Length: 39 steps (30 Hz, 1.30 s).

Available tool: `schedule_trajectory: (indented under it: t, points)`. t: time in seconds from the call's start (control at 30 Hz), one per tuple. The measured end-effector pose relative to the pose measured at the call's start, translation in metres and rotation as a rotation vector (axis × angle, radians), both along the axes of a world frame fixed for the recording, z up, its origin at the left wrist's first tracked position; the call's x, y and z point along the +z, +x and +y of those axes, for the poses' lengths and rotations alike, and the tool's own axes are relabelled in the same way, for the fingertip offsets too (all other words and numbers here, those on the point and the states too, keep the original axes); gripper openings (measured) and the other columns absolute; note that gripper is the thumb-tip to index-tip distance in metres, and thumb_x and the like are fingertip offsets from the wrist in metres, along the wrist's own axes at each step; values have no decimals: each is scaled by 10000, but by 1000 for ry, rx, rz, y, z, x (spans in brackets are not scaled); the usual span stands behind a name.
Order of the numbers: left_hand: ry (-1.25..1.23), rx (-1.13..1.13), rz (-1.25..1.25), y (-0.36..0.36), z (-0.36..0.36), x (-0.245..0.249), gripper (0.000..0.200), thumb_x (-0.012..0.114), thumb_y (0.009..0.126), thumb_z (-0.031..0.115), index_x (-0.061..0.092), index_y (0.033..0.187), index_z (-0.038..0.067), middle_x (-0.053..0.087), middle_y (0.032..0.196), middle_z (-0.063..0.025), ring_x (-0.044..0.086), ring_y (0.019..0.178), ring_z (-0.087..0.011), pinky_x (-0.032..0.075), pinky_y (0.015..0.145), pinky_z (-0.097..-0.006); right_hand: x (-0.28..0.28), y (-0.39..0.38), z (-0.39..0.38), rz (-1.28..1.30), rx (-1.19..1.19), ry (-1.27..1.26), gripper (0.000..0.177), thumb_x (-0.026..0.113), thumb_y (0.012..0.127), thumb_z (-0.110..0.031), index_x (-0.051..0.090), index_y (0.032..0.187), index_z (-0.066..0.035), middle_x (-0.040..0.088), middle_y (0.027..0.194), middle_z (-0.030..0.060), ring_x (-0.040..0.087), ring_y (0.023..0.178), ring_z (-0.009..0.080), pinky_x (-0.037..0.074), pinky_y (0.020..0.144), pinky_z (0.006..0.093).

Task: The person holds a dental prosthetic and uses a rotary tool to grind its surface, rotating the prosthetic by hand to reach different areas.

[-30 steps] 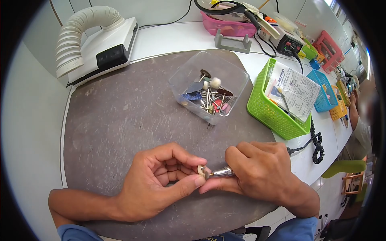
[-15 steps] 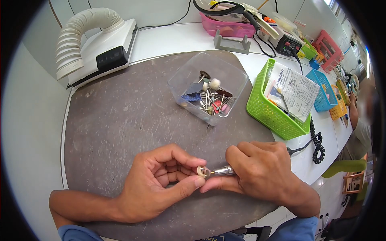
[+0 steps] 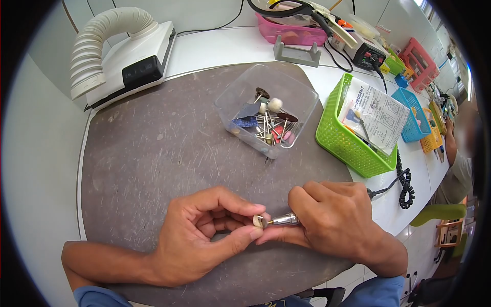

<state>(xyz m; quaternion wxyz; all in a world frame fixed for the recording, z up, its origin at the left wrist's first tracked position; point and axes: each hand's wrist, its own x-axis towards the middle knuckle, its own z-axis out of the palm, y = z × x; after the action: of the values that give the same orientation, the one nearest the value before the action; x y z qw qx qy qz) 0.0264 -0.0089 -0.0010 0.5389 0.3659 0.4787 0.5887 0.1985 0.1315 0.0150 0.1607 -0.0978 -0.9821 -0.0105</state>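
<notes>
At the mat's near edge: both hands meet, fingertips touching, just above the forearms.
Left hand [image 3: 199, 235]: curled, thumb and forefinger pinched together on the wheel; the other fingers are folded loosely into the palm.
Wheel [image 3: 258, 221]: small, pale disc, set between the left fingertips and right at the handpiece's nose, edge-on to the camera.
Right hand [image 3: 332, 217]: closed in a fist round the handpiece, thumb lying along its underside; only the silver nose shows.
Handpiece [image 3: 284, 220]: long axis runs nearly level, side to side; the nose points toward the person's left, into the left hand's pinch. A thin shank joins it to the wheel.
Cord [image 3: 405, 184]: black, coiled, leaves the right hand's far side and hangs off the table edge.
Mat [image 3: 153, 143]: grey, scratched, under both hands.
Box [image 3: 266, 110]: clear, holding loose burs, well apart from the hands, farther up the mat.
Basket [image 3: 348, 138]: green, just beside the box, to its right.
</notes>
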Motion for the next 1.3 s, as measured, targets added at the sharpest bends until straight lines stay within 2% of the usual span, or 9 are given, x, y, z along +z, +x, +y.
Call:
schedule_trajectory:
  t: [1.3]
  points:
    - [14,13,28,1,-1,-2,248,676,833,-98,592,1058,-40,644,1045,-146,660,1026,-187,562,906,-305,-2,1,2,19,11,-14,575,684,768,-606,431,586,-123,454,513,-2,544,418,132,367,356,268]
